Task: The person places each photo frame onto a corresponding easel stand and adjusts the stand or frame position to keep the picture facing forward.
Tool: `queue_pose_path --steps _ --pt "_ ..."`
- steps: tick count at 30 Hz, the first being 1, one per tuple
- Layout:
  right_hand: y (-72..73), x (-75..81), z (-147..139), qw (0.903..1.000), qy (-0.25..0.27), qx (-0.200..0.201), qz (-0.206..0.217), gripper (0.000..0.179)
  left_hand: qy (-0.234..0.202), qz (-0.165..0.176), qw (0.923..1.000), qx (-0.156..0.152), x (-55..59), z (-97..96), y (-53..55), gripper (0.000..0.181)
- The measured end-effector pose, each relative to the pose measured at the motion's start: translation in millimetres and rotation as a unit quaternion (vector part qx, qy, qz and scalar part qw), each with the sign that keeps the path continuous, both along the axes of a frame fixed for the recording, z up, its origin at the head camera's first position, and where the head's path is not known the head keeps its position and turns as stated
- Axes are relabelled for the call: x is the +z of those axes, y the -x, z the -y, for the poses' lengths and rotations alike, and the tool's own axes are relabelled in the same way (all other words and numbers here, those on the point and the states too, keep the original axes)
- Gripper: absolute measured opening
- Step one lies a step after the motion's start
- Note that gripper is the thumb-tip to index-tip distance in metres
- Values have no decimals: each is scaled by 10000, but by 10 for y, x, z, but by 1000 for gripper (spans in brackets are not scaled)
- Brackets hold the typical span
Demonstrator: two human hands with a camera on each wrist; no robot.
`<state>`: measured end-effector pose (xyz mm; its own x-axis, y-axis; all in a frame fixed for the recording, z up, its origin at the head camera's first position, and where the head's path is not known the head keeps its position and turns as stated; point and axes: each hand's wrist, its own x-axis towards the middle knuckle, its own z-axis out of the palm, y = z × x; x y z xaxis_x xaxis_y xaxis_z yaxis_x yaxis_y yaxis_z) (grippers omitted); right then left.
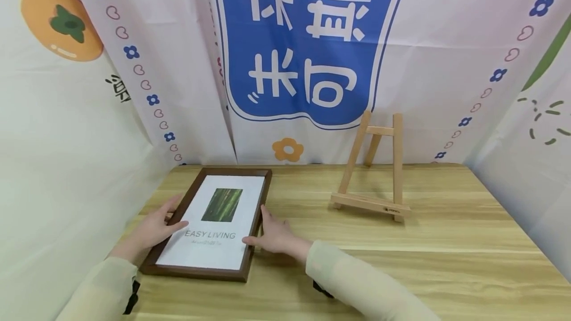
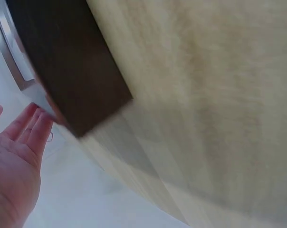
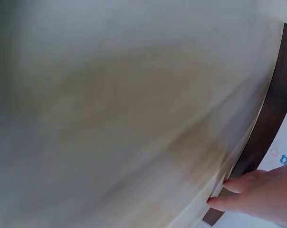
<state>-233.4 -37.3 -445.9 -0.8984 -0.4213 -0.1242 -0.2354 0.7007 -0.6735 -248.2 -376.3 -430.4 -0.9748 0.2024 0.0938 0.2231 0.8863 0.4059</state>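
A brown picture frame (image 1: 196,272) with a white sheet, a green picture and the words "EASY LIVING" is at the left of the table in the head view. My left hand (image 1: 153,227) holds its left side, thumb over the front and fingers at the outer edge. On the opposite side my right hand (image 1: 276,236) grips the frame, thumb on the front. The left wrist view shows a dark frame corner (image 2: 81,85) beside the left fingers (image 2: 32,126). Right fingertips (image 3: 231,185) touch the frame's edge (image 3: 272,104) in the right wrist view. Whether the frame is lifted, I cannot tell.
A small wooden easel (image 1: 398,162) stands on the right half of the wood-grain table (image 1: 446,261), near the back. Printed cloth (image 1: 178,63) hangs behind the table and along both sides.
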Motion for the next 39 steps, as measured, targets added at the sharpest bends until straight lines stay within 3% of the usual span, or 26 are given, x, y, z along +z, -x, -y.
queue_pose_path --steps 5,10,16,25,34,39 --pt "84 -9 -69 9997 -167 2 -156 101 -85 89 9999 -60 -2 3 -62 83" --pt "99 0 -77 9997 -183 72 -173 99 -251 -42 9995 -182 -93 108 -87 74" --pt "89 -44 -69 9995 -227 68 -222 96 -467 -109 9986 -210 -164 234 -49 70" --pt "104 -25 -97 9993 -293 45 -226 95 -452 136 9987 -192 -119 190 51 66" --pt "106 0 -96 9998 -177 -33 -102 92 -775 467 9959 69 -93 169 80 67" --pt "108 -14 -94 9999 -86 -116 -58 92 -954 548 9939 35 -129 186 86 69"
